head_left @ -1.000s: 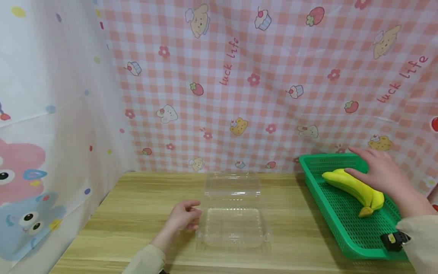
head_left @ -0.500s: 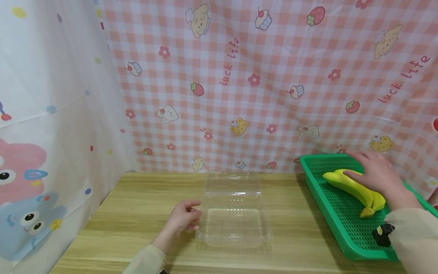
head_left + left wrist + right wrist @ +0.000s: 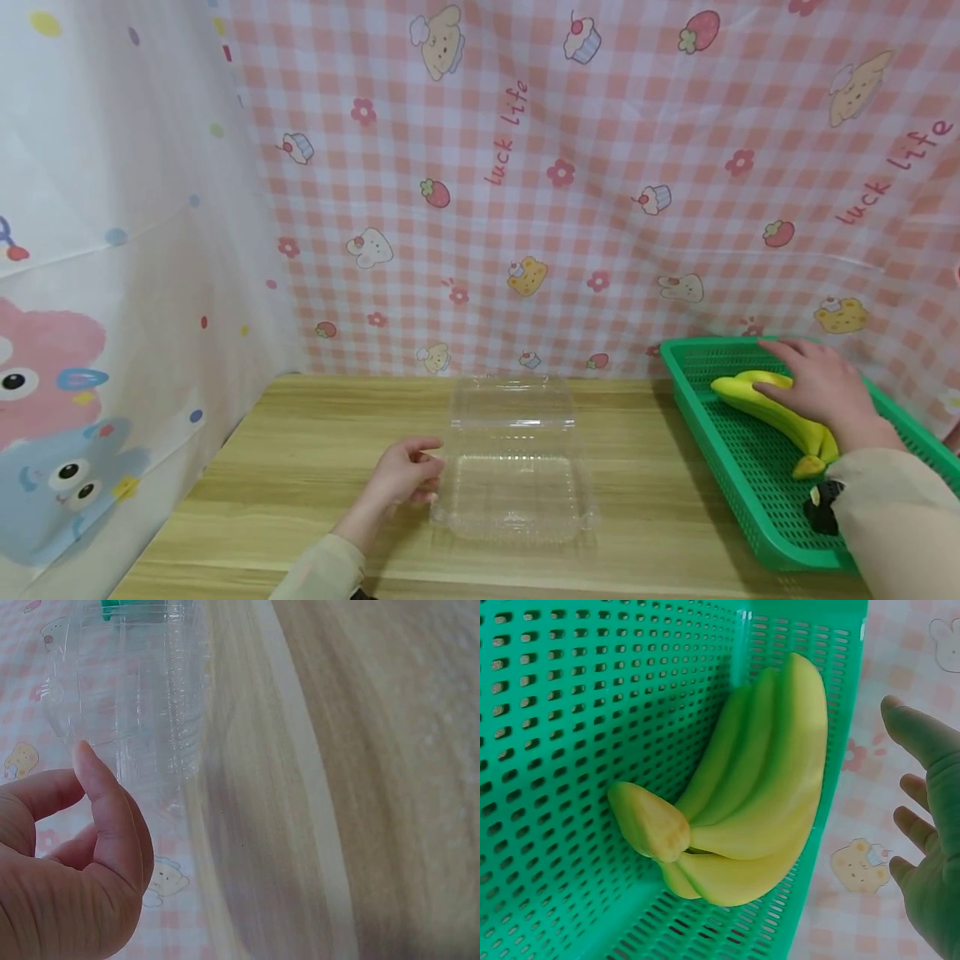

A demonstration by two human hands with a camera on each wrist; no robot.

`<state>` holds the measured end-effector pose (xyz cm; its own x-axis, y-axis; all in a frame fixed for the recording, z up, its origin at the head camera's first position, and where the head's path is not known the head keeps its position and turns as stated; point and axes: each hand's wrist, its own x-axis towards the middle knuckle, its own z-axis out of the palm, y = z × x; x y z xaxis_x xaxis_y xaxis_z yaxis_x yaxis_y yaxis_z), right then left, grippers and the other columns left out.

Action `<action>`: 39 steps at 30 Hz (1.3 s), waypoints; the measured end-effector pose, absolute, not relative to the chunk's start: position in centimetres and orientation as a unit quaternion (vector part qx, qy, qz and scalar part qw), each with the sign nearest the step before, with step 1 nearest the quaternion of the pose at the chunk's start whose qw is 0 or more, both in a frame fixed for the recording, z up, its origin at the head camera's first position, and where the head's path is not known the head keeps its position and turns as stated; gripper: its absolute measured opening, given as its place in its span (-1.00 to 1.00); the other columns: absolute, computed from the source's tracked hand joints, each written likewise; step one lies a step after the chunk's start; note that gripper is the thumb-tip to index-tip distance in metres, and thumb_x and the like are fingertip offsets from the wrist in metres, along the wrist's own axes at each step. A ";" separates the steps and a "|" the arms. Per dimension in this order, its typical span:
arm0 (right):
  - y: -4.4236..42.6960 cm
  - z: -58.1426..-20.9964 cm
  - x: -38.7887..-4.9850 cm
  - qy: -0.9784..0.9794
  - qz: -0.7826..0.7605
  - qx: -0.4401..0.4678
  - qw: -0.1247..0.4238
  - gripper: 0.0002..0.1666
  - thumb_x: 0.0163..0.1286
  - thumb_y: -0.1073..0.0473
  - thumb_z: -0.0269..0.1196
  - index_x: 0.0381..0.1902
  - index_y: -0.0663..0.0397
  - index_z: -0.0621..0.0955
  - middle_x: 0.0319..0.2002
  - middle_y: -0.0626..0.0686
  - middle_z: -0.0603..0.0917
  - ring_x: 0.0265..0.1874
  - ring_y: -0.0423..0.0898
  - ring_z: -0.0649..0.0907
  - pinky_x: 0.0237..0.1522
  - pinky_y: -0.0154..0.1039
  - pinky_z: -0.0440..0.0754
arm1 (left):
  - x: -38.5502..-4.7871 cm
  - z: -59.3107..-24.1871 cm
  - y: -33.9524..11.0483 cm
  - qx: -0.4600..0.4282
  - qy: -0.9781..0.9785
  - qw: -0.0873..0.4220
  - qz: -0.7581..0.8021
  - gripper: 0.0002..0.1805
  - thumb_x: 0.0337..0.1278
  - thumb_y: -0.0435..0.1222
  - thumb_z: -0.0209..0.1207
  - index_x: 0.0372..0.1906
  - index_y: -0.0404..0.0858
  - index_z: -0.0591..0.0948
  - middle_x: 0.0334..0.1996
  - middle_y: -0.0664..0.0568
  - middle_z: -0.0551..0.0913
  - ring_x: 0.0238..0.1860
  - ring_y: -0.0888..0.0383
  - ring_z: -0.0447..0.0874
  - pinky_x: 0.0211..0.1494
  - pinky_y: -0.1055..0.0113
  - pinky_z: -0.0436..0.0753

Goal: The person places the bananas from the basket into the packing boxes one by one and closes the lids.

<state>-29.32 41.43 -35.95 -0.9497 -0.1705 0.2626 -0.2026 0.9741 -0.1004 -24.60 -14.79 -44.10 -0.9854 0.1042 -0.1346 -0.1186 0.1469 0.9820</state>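
Observation:
A clear plastic clamshell box with its lid raised stands on the wooden table, and its side also shows in the left wrist view. My left hand stays beside the box's left edge, fingers loosely bent and a fingertip at or very near the plastic; no grip on it shows. A bunch of yellow-green bananas lies in a green perforated basket at the right. Over the bananas in the head view hovers my right hand, fingers spread and holding nothing; the right wrist view shows it apart from them.
Pink checked cloth hangs right behind the table, and a white patterned curtain borders the left. Bare wooden tabletop separates box and basket. A small black device sits at my right wrist.
My right hand has moved a little left and lower over the bananas. The left hand, the box and the basket have stayed in place, with only a slight shift of the head view.

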 end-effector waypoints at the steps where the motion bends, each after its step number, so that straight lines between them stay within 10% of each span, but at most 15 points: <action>1: 41.5 -36.1 -29.4 -0.986 0.061 0.094 0.125 -0.11 0.34 -0.15 0.31 0.41 0.26 0.30 0.25 0.52 0.28 0.12 0.55 0.29 0.00 0.56 0.29 | -24.6 -44.1 -14.8 -0.004 0.753 0.085 0.653 -0.51 0.22 -0.52 0.17 0.26 -0.54 0.43 -0.36 -0.06 0.49 -0.50 0.17 0.50 -0.53 0.42 0.64; 39: 42.7 -39.9 -30.8 -0.991 0.051 0.099 0.074 -0.13 0.30 -0.08 0.33 0.43 0.17 0.29 0.27 0.50 0.26 0.13 0.55 0.30 0.02 0.53 0.33 | -24.7 -44.3 -14.7 -0.012 0.761 0.074 0.644 -0.53 0.21 -0.52 0.19 0.24 -0.52 0.46 -0.38 -0.06 0.47 -0.50 0.13 0.49 -0.56 0.39 0.63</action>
